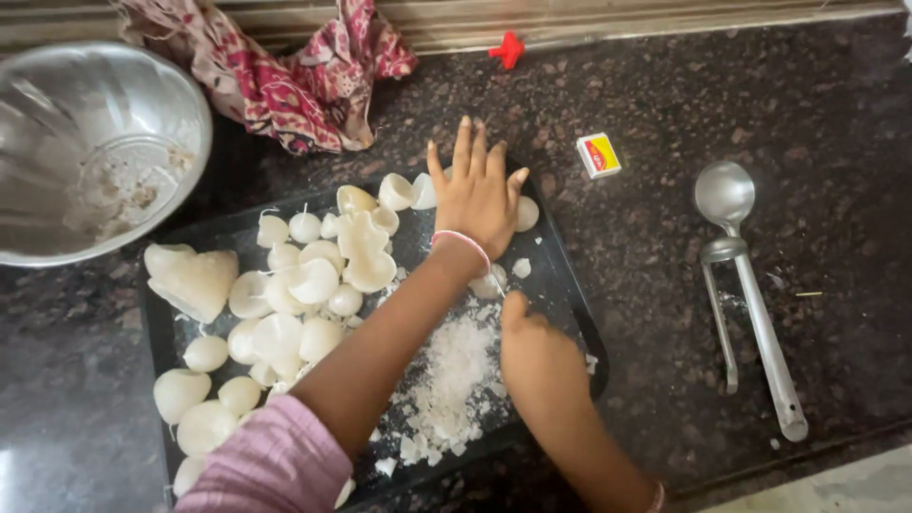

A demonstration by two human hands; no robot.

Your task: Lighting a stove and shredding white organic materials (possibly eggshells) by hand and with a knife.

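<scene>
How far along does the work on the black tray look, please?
Done: a pile of white crumbled bits lies on the black tray. In hand: the left hand presses flat at the far edge while the right hand is fisted beside the crumbs. Left: many whole white dome-shaped pieces.

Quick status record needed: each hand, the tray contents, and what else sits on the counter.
left hand: flat, fingers spread, on the far end of the black tray, among white pieces
right hand: closed, on the white crumbs; what it grips cannot be told
tray contents: white shell-like pieces, mostly on the tray's left half
counter: steel bowl, patterned cloth, small box, steel ladle, red clip
</scene>
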